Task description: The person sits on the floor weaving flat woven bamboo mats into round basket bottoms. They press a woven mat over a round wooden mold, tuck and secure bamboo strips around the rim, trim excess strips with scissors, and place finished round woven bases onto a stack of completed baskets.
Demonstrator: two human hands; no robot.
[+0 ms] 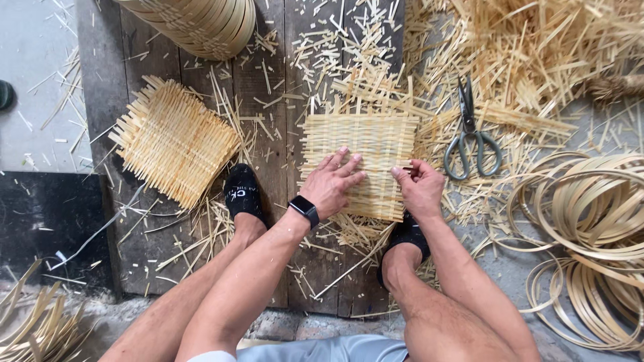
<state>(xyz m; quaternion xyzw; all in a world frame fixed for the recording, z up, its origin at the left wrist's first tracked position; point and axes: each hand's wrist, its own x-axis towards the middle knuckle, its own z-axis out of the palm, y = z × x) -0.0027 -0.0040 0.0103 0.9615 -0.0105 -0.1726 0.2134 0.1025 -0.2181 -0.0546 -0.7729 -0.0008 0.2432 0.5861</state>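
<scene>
The person squats on dark wooden boards (268, 221) and works on a flat square mat woven from pale bamboo strips (359, 144), which lies on the boards right between the two feet. The left hand (333, 183) lies flat on the mat with its fingers spread out and loose, not gripping, and it looks like it presses down so the mat does not slide. A black watch (304, 210) sits on that wrist. The right hand (419, 188) is at the mat's right edge with its fingers curled in, pinching what seems to be the end of a strip; I cannot tell exactly which one. A black slipper (242, 192) on the left foot rests just beside the mat. Grey metal scissors (471, 134) lie near the right hand, easy to reach. A second woven bamboo mat (173, 141) lies apart on the left. Coils of thin bamboo strip (590, 221) wait on the right, and cut-off bits (510, 47) are scattered all around.
</scene>
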